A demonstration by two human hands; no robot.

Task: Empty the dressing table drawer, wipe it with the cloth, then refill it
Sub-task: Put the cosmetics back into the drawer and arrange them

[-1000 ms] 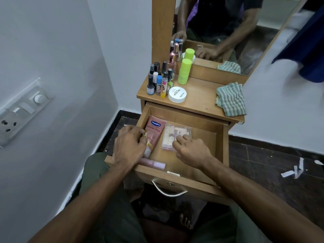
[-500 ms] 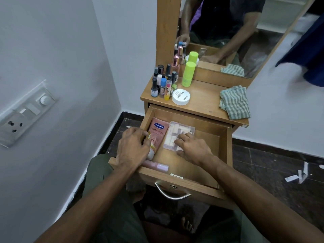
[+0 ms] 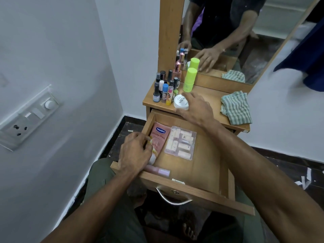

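Head view: her right hand (image 3: 196, 109) has left the clear case (image 3: 180, 142) in the drawer (image 3: 226, 174), fingers spread over the white jar (image 3: 181, 102) on top; left hand (image 3: 135, 153) still grips the pink tube (image 3: 157, 139), so refilling continues.

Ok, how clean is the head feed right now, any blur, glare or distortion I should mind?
Head view: dim, even room light, no harsh glare; the wide lens bends the wall and mirror frame; the Vaseline tube label reads sharp; the dark blue cloth at right is smeared by motion; the mirror doubles the right hand.
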